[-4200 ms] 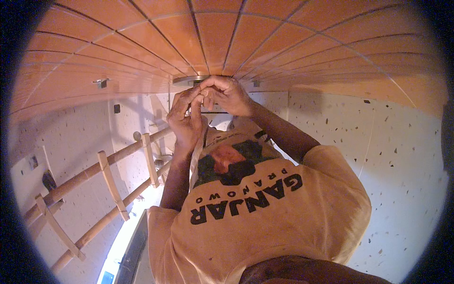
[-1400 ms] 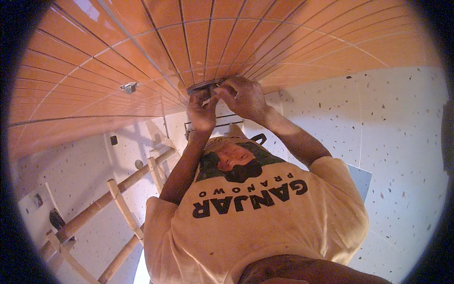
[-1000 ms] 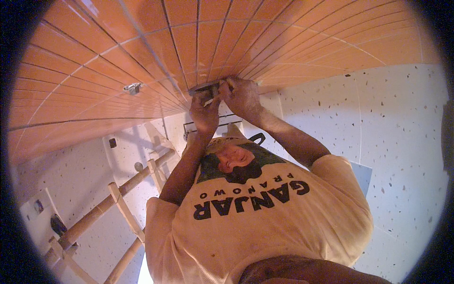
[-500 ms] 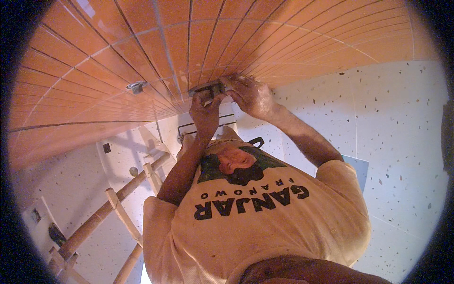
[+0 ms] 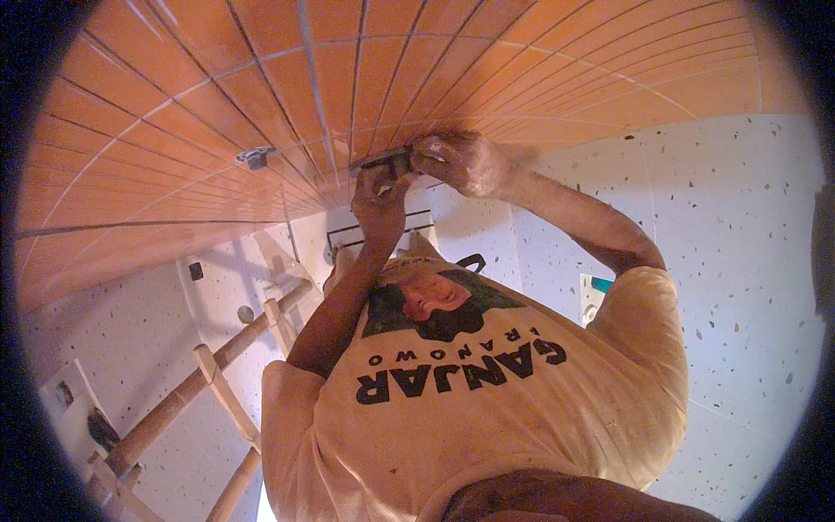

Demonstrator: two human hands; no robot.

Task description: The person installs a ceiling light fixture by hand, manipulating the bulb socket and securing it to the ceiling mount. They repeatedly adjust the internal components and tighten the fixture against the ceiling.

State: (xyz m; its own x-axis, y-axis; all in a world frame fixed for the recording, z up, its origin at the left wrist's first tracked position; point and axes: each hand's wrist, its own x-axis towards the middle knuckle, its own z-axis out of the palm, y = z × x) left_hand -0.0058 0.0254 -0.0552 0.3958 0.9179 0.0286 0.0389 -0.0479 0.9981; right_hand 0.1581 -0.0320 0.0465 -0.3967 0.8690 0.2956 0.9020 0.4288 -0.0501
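Both my bare hands meet at a dark grey, oblong wall fixture [image 5: 398, 163], which sits just short of 12 o'clock, low against an orange tiled wall [image 5: 487, 74]. My left hand [image 5: 380, 209] reaches up at 11 o'clock, thumb and forefinger bent at the fixture's near edge, a small gap showing between them; whether they pinch it, I cannot tell. My right hand [image 5: 465, 165] comes in at 1 o'clock, fingers curled over the fixture's right end, thumb below; their tips are partly hidden, so I cannot tell how firmly they press. Pale patches mark the back of that hand, and the forearm behind it bends out toward 3 o'clock.

At 10 o'clock, well apart from my hands, a small silver metal fitting [image 5: 257, 158] juts from the tiles. Pale grout lines cross the wall, fanning out toward the rim.

Below, my tan T-shirt [image 5: 522, 409], printed with a picture and dark lettering, spreads across 6 o'clock. A white floor [image 5: 731, 261] flecked with dark chips fills 3 o'clock, where a small teal-and-white object [image 5: 600, 285] shows beside my right sleeve. At 8 o'clock, a wooden ladder [image 5: 178, 396] slants past a black object [image 5: 103, 429], too blurred to name.
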